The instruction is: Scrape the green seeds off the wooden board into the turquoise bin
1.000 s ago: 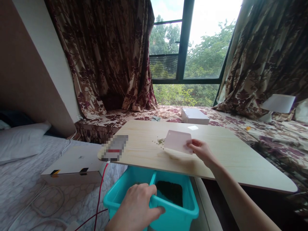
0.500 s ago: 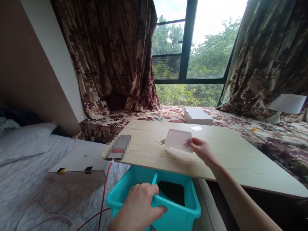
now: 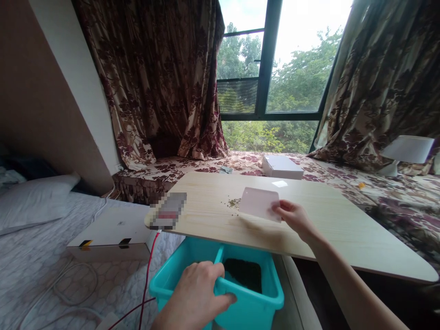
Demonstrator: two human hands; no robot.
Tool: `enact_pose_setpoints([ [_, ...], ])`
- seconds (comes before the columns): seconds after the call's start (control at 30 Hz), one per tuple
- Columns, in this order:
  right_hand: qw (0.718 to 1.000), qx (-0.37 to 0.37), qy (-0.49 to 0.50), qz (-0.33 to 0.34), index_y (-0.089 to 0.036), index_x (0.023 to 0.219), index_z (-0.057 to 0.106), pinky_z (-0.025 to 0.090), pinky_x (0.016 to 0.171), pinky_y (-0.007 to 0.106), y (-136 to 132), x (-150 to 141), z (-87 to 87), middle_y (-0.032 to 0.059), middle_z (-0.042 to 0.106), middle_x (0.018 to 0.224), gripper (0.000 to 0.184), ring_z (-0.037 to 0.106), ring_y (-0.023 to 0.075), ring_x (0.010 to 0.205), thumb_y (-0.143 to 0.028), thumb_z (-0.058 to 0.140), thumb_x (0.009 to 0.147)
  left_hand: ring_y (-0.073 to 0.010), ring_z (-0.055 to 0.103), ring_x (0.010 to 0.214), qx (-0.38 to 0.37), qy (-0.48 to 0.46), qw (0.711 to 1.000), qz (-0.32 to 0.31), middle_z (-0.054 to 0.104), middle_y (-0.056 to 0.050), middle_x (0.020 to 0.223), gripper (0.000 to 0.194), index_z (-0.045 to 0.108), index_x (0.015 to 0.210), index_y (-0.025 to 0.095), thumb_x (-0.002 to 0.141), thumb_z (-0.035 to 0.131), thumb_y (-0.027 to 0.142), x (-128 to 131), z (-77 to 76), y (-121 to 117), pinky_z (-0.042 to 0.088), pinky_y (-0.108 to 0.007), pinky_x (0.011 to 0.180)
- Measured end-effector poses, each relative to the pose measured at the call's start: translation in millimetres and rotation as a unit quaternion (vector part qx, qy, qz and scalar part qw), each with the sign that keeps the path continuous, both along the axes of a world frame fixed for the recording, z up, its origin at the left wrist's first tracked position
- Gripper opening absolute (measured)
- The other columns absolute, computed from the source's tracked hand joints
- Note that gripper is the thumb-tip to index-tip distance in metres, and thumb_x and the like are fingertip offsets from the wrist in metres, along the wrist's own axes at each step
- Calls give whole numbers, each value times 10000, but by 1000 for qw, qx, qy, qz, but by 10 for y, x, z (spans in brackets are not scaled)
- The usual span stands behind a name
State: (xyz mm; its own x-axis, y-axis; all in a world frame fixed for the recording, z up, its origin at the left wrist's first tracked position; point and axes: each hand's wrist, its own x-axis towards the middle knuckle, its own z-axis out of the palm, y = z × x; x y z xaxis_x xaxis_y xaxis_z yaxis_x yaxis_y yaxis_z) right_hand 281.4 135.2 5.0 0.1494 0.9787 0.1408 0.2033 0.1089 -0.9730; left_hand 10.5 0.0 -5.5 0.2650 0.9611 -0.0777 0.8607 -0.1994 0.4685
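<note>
My right hand (image 3: 294, 217) pinches the right edge of a pale translucent plastic sheet (image 3: 258, 204), which is tilted just above the wooden tabletop (image 3: 330, 224). Beside the sheet's left edge lies a small scatter of greenish-brown grains (image 3: 234, 202). My left hand (image 3: 201, 288) is wrapped over the near rim of a turquoise two-part bin (image 3: 254, 305), at its middle divider. Dark material (image 3: 244, 274) covers the floor of the bin's right compartment. The left compartment is partly hidden behind my left hand.
A blurred-out device (image 3: 170, 211) with a red cable (image 3: 149, 266) lies at the table's left end. On the bed, a white box (image 3: 113, 233) sits left of the bin. Another white box (image 3: 282, 167) and a lamp (image 3: 409, 150) stand on the window seat.
My right hand has shifted slightly right with the plastic sheet, leaving more of the grains in sight. My left hand keeps its hold on the bin. The view has swung a little left.
</note>
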Motion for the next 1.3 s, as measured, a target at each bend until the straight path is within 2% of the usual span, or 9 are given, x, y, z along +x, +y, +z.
enact_pose_setpoints([
  [0.23,1000,-17,-4,25,-153,722,706,402,497,241,-48,2,-73,40,713,688,212,557,127,553,-322,675,598,-226,569,817,8,1,1000,2,629,6,795,100,577,755,240,688,620,300,-2,-17,13,332,-304,706],
  [0.5,1000,-17,1,16,-155,742,693,401,496,242,15,-87,-93,43,710,696,224,562,130,557,-343,670,622,-236,575,834,0,12,1000,5,633,-1,807,112,574,753,232,681,627,299,2,0,-6,342,-312,717],
  [0.77,998,-29,1,58,-175,745,683,427,516,256,62,-204,-133,40,707,719,240,586,152,597,-384,677,627,-231,582,846,5,4,1000,3,638,2,812,103,586,766,241,687,620,297,-4,-22,14,344,-307,732],
  [0.9,989,-61,-8,133,-171,675,671,420,537,249,-34,-143,-42,22,677,678,229,558,135,590,-391,695,619,-221,580,843,1,2,1000,9,635,9,811,98,576,755,239,697,616,306,-61,-9,20,338,-296,728],
  [1.07,963,-96,-61,244,-152,698,702,408,545,250,-248,10,116,15,640,640,292,530,130,581,-436,724,634,-211,573,818,-1,-3,1000,26,622,13,790,136,548,710,233,709,633,339,-170,26,2,343,-282,692],
  [1.13,968,-88,-59,227,-151,710,718,426,552,258,-306,73,143,33,663,655,340,549,143,590,-481,731,629,-215,571,834,-1,-5,1000,29,628,8,815,158,563,727,235,710,650,366,-179,33,-6,358,-287,709],
  [1.23,989,-66,-26,127,-171,787,746,489,600,298,-330,161,111,85,734,792,438,629,214,692,-538,771,550,-227,571,865,2,-14,1000,20,641,3,854,183,607,777,244,694,686,387,-109,30,-7,385,-308,761],
  [1.3,996,-60,-2,62,-176,762,750,520,617,323,-315,209,44,105,749,810,478,657,254,728,-558,797,479,-237,572,870,3,-14,1000,11,645,-6,874,205,635,814,249,684,702,393,-15,20,7,406,-321,770],
])
